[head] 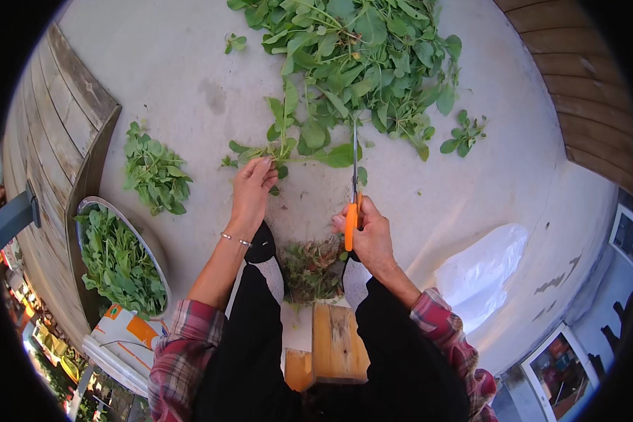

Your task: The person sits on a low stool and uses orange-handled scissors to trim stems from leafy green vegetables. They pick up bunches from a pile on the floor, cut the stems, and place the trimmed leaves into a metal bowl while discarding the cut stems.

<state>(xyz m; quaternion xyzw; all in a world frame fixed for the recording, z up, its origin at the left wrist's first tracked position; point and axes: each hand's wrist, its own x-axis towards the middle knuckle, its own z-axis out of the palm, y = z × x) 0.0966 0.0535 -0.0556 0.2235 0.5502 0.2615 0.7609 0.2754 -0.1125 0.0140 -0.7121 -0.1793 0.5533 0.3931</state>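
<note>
My left hand (255, 185) pinches the stem end of a leafy green plant (284, 118), whose leaves spread up and to the right. In my right hand (368, 227) is a pair of scissors with orange handles (351, 227); the blades point away from me and look closed. Beyond both hands lies a large heap of leafy greens (369, 58) on the concrete floor. A smaller pile of greens (155, 169) is at the left, near an oval metal basin (161, 274) filled with greens. Between my feet lies a heap of trimmings and withered leaves (314, 269).
Wooden planking (58, 116) stands along the left, with more slatted wood (585, 89) at the upper right. A white plastic bag (480, 269) lies on the right. A small wooden stool (337, 343) is beneath me, and a white and orange box (132, 337) sits below the basin.
</note>
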